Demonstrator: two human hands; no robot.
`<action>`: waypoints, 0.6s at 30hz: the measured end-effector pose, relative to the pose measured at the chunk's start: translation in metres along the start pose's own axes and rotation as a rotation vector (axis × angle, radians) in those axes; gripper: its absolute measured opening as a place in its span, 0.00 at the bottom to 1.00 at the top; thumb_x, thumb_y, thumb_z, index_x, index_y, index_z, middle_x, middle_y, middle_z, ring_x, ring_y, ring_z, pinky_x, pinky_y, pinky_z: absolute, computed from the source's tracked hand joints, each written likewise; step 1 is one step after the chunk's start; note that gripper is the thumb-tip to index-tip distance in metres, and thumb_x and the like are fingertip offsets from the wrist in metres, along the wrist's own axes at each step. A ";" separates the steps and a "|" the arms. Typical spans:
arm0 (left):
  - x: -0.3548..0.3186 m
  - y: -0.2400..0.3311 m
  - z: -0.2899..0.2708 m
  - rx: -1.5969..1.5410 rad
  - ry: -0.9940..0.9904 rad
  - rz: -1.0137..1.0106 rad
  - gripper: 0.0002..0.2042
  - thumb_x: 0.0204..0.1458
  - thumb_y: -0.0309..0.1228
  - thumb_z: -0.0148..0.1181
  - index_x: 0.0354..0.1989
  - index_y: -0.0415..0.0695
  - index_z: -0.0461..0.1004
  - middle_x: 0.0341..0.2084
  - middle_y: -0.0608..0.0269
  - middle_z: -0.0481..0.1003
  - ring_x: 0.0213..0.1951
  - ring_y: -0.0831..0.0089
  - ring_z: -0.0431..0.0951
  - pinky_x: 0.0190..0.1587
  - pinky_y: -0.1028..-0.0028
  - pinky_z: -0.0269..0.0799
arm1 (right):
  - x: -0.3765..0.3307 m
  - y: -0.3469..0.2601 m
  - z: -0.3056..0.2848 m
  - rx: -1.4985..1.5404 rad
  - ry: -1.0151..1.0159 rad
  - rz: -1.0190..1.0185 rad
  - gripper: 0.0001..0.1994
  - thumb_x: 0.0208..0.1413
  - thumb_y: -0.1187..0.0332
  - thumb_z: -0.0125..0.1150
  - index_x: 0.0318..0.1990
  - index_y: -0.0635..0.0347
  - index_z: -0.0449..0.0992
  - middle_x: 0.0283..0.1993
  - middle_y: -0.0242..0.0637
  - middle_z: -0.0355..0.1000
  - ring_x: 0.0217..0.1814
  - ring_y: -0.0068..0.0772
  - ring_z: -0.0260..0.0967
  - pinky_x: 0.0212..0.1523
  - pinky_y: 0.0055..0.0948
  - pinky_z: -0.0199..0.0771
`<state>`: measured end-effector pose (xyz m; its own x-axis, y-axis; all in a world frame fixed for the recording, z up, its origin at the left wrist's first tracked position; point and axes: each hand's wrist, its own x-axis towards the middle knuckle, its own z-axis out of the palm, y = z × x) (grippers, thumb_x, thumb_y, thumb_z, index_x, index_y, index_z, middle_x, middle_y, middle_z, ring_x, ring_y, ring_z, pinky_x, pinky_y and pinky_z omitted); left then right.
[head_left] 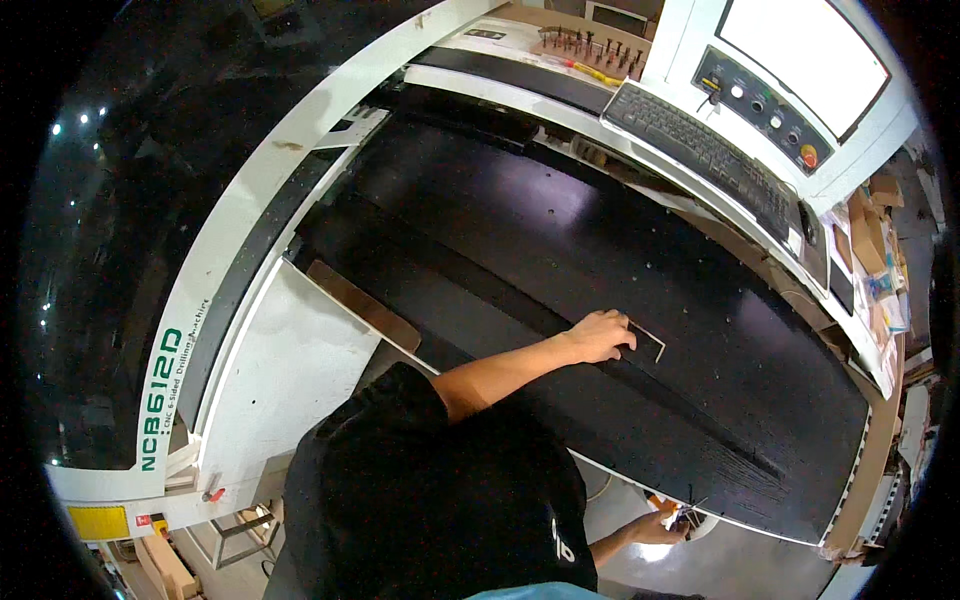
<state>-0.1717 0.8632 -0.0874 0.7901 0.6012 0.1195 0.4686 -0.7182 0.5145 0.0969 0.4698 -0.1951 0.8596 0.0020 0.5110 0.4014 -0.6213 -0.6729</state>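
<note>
My left hand is over the black panel, its fingers curled down and closed. At its fingertips lies one end of a thin, pale L-shaped rod, which looks like a hex key. The rod's bent end points away from the hand, to the right. Past the panel's near edge, low on the right, my right hand is closed around a small orange-and-white item. Several thin dark prongs stick out by its fingers. Its exact kind is too small to make out.
A white machine frame arches along the left. At the upper right are a keyboard and a control cabinet with screen. A rack of small bits stands at the back. A brown strip lies along the panel's near left edge.
</note>
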 end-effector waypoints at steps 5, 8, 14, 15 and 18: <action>-0.001 0.001 -0.009 -0.139 0.075 0.072 0.16 0.51 0.34 0.72 0.50 0.57 0.83 0.51 0.58 0.79 0.57 0.51 0.78 0.55 0.56 0.79 | -0.024 -0.069 -0.012 0.521 -0.269 0.039 0.21 0.58 0.72 0.68 0.59 0.60 0.76 0.49 0.35 0.78 0.50 0.36 0.75 0.56 0.31 0.73; -0.001 0.011 -0.030 -0.202 0.049 0.035 0.16 0.54 0.35 0.72 0.50 0.48 0.85 0.47 0.56 0.82 0.55 0.52 0.79 0.57 0.58 0.77 | -0.025 -0.162 -0.015 0.070 -0.345 -0.207 0.21 0.53 0.74 0.72 0.55 0.58 0.77 0.57 0.45 0.76 0.64 0.50 0.72 0.65 0.45 0.70; -0.068 0.065 -0.088 0.122 -0.361 -0.097 0.60 0.43 0.60 0.77 0.81 0.52 0.49 0.75 0.44 0.57 0.74 0.42 0.58 0.75 0.42 0.49 | -0.078 -0.153 -0.042 0.005 -0.349 -0.132 0.20 0.56 0.70 0.70 0.56 0.60 0.77 0.61 0.51 0.74 0.61 0.58 0.72 0.62 0.49 0.73; -0.080 0.062 -0.095 0.247 -0.476 -0.065 0.65 0.39 0.64 0.77 0.83 0.52 0.45 0.76 0.42 0.55 0.75 0.41 0.56 0.76 0.40 0.46 | -0.096 -0.144 -0.053 -0.028 -0.419 -0.014 0.20 0.57 0.68 0.70 0.57 0.60 0.76 0.61 0.51 0.74 0.62 0.58 0.72 0.62 0.49 0.73; -0.092 0.045 -0.102 0.205 -0.593 -0.034 0.64 0.39 0.62 0.78 0.82 0.49 0.46 0.76 0.41 0.52 0.75 0.40 0.57 0.75 0.39 0.47 | -0.173 -0.080 -0.102 -0.175 -0.677 0.351 0.20 0.60 0.62 0.67 0.57 0.59 0.74 0.61 0.50 0.74 0.63 0.58 0.72 0.62 0.53 0.72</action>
<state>-0.2635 0.8108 0.0114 0.8309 0.3704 -0.4151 0.5168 -0.7903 0.3291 -0.1163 0.4392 -0.1758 0.9555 0.2245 -0.1913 0.0628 -0.7887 -0.6116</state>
